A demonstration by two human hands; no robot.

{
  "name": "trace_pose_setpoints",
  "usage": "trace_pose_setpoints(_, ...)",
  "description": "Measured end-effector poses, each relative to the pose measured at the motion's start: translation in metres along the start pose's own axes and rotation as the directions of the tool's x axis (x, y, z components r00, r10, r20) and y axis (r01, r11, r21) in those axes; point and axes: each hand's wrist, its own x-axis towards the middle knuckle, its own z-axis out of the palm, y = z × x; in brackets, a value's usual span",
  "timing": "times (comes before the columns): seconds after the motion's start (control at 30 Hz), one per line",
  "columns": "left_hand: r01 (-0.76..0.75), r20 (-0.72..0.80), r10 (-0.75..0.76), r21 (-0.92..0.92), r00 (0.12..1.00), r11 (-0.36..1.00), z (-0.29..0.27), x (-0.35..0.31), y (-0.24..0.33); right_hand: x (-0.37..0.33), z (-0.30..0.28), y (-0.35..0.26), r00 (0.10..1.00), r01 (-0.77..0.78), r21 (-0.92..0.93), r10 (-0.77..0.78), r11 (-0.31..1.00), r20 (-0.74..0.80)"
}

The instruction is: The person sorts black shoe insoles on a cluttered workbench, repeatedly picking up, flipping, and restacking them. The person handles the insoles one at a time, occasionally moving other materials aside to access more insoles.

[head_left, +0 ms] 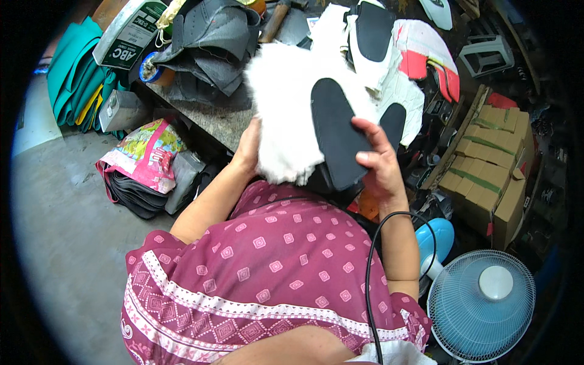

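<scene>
The flat, black sole-shaped piece (336,131) is clamped in the right grip (383,163); the left grip (247,148), partly behind the fluffy white sheet (281,109), cannot be judged.

Workshop (black sole pieces (336,134), hammer (275,23))

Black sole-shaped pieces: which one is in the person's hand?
The lowest black piece, pinched at its right edge by the right hand. Of the others, one shows behind that hand; another lies near the top.

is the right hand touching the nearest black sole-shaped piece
Touching. The head view shows the right hand gripping the nearest black sole-shaped piece at its edge, thumb on its face.
</scene>
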Motion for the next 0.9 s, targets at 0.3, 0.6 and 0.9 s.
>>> trace_pose_setpoints(0.3, -0.004, 0.421, 0.195, -0.412, 0.886, 0.911, -0.003, 0.029, 0.056, 0.031, -0.02, 0.01, 0.971, -0.205, -0.39, 0.138, 0.897, -0.194)
trace_pose_setpoints(0.6, -0.133, -0.004, 0.142, 0.331, 0.99, 0.934, 0.017, 0.014, 0.019, 0.033, -0.01, 0.014, 0.958, 0.164, -0.451, -0.25, 0.877, -0.138)
trace_pose_setpoints(0.9, -0.182, 0.198, 0.177, 0.006, 0.964, 0.983, 0.023, 0.045, 0.002, 0.029, -0.018, 0.023, 0.966, 0.041, -0.228, -0.097, 0.973, -0.239)
